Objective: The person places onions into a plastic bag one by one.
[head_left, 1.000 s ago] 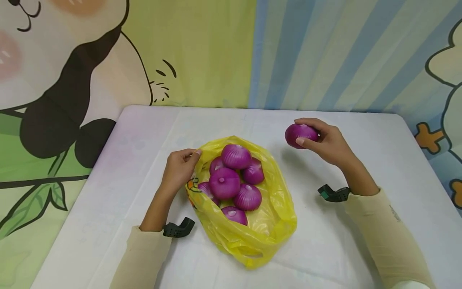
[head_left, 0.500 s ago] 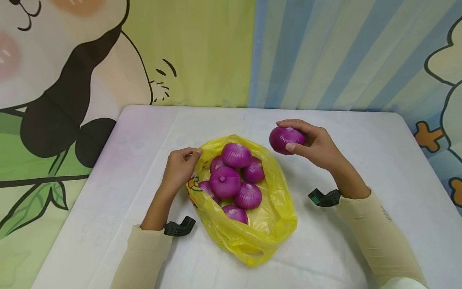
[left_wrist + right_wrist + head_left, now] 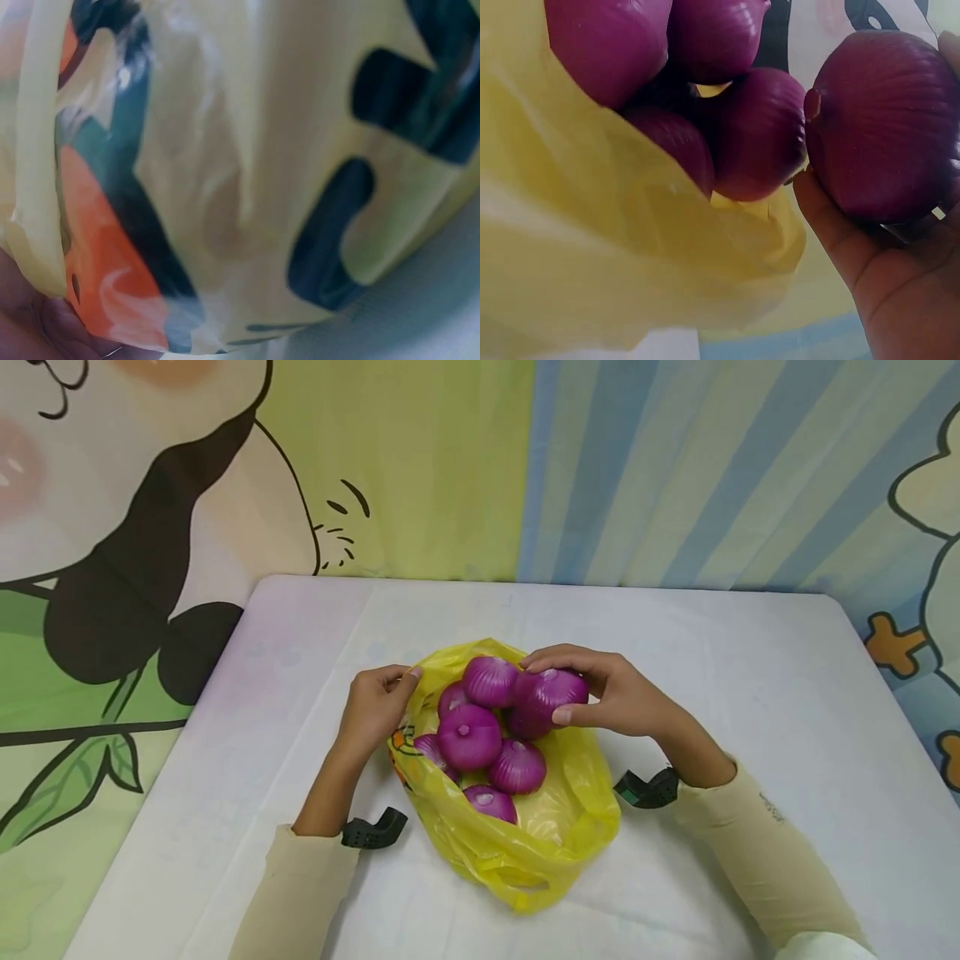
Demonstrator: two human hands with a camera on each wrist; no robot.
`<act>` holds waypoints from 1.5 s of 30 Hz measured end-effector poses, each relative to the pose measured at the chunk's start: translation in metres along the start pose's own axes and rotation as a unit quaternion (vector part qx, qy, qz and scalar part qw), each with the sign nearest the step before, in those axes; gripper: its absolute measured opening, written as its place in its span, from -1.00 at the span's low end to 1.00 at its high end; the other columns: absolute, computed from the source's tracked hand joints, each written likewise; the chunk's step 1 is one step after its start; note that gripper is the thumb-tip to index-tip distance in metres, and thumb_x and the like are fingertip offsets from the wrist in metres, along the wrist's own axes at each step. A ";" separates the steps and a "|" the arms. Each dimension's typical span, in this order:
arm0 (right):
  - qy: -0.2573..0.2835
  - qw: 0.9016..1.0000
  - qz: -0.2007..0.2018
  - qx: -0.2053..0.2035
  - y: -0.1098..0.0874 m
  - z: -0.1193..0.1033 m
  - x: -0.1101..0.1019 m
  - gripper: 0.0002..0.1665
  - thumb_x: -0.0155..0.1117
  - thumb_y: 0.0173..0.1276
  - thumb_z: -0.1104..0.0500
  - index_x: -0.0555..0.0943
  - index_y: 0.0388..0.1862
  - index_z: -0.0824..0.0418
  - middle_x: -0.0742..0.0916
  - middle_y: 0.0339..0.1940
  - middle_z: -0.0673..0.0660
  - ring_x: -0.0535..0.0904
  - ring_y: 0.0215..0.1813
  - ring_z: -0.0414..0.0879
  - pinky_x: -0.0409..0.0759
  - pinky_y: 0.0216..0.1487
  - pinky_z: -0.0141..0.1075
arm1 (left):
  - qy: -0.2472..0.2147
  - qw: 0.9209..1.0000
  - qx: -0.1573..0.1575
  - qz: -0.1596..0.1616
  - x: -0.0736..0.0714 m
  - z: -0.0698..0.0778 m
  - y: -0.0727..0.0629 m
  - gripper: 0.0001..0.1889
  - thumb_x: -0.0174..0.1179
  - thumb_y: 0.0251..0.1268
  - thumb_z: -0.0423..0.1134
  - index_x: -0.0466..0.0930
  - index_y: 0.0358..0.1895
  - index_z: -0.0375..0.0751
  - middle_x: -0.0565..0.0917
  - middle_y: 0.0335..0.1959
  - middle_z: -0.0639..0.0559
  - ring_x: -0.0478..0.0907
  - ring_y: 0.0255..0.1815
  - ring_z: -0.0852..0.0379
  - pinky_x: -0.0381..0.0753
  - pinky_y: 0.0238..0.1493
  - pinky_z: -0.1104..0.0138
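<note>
A yellow plastic bag (image 3: pixel 517 864) lies spread wide on the table with several purple onions (image 3: pixel 469 737) inside. My left hand (image 3: pixel 375 710) pinches the bag's rim at its upper left. In the left wrist view the bag's printed side (image 3: pixel 217 187) fills most of the picture, with part of the hand at the lower left corner. Over the bag's right side, my right hand (image 3: pixel 618 693) grips one onion (image 3: pixel 551 693) between thumb and fingers. From the right wrist this held onion (image 3: pixel 889 127) appears beside the others in the bag; whether it touches them I cannot tell.
The bag stands on a table with a white cover (image 3: pixel 720 693). Behind the table hangs a cartoon-printed backdrop (image 3: pixel 420 468). Each wrist carries a black camera mount, the left mount (image 3: pixel 375 829) close to the bag's left side, the right mount (image 3: pixel 648 789) close to its right.
My right hand has carried its onion left and slightly toward me, from beside the bag to over its right side. The left hand keeps its pinch on the rim.
</note>
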State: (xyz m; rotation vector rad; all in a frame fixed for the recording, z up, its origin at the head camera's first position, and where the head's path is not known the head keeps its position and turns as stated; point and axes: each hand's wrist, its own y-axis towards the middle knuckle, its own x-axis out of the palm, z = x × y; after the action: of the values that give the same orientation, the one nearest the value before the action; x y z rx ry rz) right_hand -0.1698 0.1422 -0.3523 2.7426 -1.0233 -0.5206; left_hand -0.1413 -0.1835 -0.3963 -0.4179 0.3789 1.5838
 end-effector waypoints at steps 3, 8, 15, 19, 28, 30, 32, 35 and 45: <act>0.003 1.000 -0.017 -0.002 0.002 -0.002 0.005 -0.45 0.39 0.22 0.37 0.53 0.22 0.30 0.52 0.29 0.18 0.40 0.30 0.12 0.59 0.01 -0.04 | 0.005 1.000 0.001 0.001 0.000 0.000 0.000 -0.58 0.09 0.43 0.07 0.73 -0.11 -0.23 0.71 -0.51 0.02 0.58 -0.44 0.06 0.53 -0.40 0.27; 0.014 0.999 -0.032 0.002 0.008 -0.002 0.013 -0.43 0.40 0.22 0.37 0.53 0.23 0.27 0.50 0.30 0.18 0.37 0.32 0.11 0.58 0.02 -0.03 | 0.011 1.000 0.002 0.004 -0.001 0.002 -0.001 -0.58 0.09 0.43 0.07 0.73 -0.10 -0.23 0.71 -0.50 0.02 0.57 -0.44 0.07 0.52 -0.40 0.27; -0.008 0.998 -0.052 0.027 0.011 0.004 0.025 -0.40 0.44 0.20 0.32 0.54 0.24 0.20 0.50 0.31 0.15 0.33 0.36 0.01 0.57 0.05 -0.08 | 0.002 1.000 0.001 0.004 -0.001 0.002 -0.001 -0.60 0.09 0.43 0.05 0.73 -0.12 -0.22 0.68 -0.56 -0.01 0.50 -0.53 0.08 0.44 -0.51 0.32; -0.027 0.997 -0.066 0.038 0.010 0.007 0.030 -0.37 0.46 0.21 0.26 0.52 0.28 0.16 0.46 0.34 0.18 0.31 0.37 -0.02 0.55 0.08 -0.10 | -0.006 1.000 0.004 0.003 0.000 0.001 -0.001 -0.60 0.10 0.43 0.05 0.73 -0.11 -0.22 0.68 -0.57 -0.01 0.50 -0.58 0.09 0.45 -0.53 0.33; -0.035 0.995 -0.079 0.049 0.009 0.011 0.033 -0.35 0.41 0.26 0.22 0.47 0.34 0.11 0.39 0.41 0.21 0.28 0.40 -0.03 0.53 0.12 -0.15 | -0.010 1.000 -0.001 0.002 -0.001 0.001 0.000 -0.59 0.10 0.42 0.07 0.73 -0.11 -0.20 0.63 -0.64 -0.03 0.47 -0.65 0.09 0.44 -0.58 0.33; -0.043 0.995 -0.073 0.051 0.010 0.011 0.036 -0.38 0.38 0.29 0.22 0.47 0.33 0.10 0.40 0.41 0.16 0.27 0.41 -0.05 0.52 0.13 -0.16 | -0.009 1.000 -0.003 0.003 -0.001 0.001 0.000 -0.60 0.11 0.42 0.07 0.73 -0.12 -0.19 0.64 -0.62 -0.02 0.46 -0.64 0.10 0.43 -0.58 0.33; -0.062 0.995 -0.064 0.049 0.012 0.011 0.039 -0.42 0.35 0.32 0.21 0.48 0.32 0.10 0.40 0.41 0.11 0.25 0.42 -0.08 0.49 0.17 -0.16 | -0.003 1.000 -0.003 0.005 -0.002 0.001 0.000 -0.61 0.11 0.42 0.06 0.73 -0.12 -0.19 0.67 -0.57 -0.01 0.46 -0.60 0.10 0.43 -0.54 0.32; -0.096 0.994 -0.045 0.039 0.016 0.011 0.043 -0.46 0.33 0.34 0.19 0.50 0.30 0.10 0.42 0.40 0.09 0.24 0.42 -0.11 0.44 0.22 -0.16 | 0.002 1.000 -0.006 0.007 -0.002 0.001 0.000 -0.62 0.11 0.42 0.05 0.74 -0.12 -0.19 0.71 -0.50 0.01 0.49 -0.53 0.08 0.44 -0.48 0.30; -0.124 0.992 -0.002 -0.022 0.017 0.015 0.044 -0.42 0.39 0.27 0.25 0.50 0.28 0.16 0.45 0.36 0.18 0.27 0.41 -0.03 0.40 0.26 -0.10 | -0.002 1.000 -0.007 0.000 -0.002 0.002 -0.001 -0.60 0.11 0.41 0.07 0.73 -0.11 -0.20 0.73 -0.45 0.02 0.55 -0.43 0.07 0.48 -0.41 0.30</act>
State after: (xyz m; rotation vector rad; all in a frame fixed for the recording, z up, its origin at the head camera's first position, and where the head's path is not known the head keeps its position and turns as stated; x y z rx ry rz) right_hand -0.1546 0.0995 -0.3727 2.6902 -1.0442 -0.8926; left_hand -0.1407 -0.1845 -0.3936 -0.4255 0.3662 1.5882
